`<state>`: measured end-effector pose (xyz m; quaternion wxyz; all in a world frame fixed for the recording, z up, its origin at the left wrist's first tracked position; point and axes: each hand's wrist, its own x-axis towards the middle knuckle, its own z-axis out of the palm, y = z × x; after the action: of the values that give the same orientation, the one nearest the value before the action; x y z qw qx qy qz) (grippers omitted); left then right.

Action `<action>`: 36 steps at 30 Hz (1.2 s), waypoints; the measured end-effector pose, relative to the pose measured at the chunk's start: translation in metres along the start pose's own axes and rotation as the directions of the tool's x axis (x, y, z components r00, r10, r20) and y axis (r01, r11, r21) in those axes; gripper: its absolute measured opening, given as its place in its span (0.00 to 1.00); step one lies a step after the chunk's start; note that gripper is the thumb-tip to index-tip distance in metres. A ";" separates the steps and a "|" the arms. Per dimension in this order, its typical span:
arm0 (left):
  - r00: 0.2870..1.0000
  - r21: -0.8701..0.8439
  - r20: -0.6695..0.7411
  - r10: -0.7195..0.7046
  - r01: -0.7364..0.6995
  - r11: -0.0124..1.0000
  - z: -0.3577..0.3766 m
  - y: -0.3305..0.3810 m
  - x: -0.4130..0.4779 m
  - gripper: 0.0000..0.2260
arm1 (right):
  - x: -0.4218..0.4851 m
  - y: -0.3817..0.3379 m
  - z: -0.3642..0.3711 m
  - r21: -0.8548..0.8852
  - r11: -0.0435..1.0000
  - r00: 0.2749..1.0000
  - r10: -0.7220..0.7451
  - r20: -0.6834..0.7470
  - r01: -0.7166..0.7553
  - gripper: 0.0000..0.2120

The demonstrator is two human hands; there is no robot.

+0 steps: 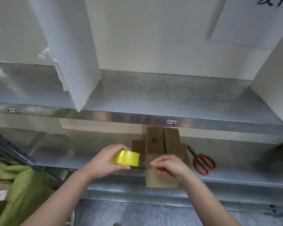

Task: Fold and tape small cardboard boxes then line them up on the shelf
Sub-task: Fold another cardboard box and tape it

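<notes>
the left hand [104,160] grips a yellow tape roll [127,158], fingers curled over its top and thumb under it, just left of the box [162,144]. a clear strip [145,163] runs from the roll across to the right hand [168,165], which pinches its end between thumb and forefinger, the other fingers curled in. the strip is held taut above the near end of the box, and i can't tell whether it touches the cardboard.

the box sits on the lower shelf [88,150], near its front edge, lengthwise away from the person. "36" is printed on top beside the dark middle seam. lower brown cardboard shows on both sides of it; whether that is flaps or other pieces i can't tell.

red-handled scissors [203,162] lie on the same shelf to the right of the box, apart from it, blades pointing toward the back. a small label [171,122] is stuck on the front lip of the upper shelf [153,93], above the box. white boards [75,54] stand upright on that upper shelf. a green cloth [15,176] is bunched at the lower left, beside the rack.
</notes>
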<state>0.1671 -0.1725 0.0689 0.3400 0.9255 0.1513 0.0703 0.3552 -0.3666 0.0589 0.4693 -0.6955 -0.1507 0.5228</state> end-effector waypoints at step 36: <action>0.979 0.308 -0.109 -0.171 0.196 0.931 0.039 0.050 0.037 0.27 | -0.043 0.041 -0.089 -0.622 0.738 0.691 -0.593 -0.414 0.260 0.07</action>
<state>0.2224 -0.2199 0.0730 0.1857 0.9463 0.2600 0.0502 0.4032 -0.4618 0.0517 0.3994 -0.8629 -0.2963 0.0903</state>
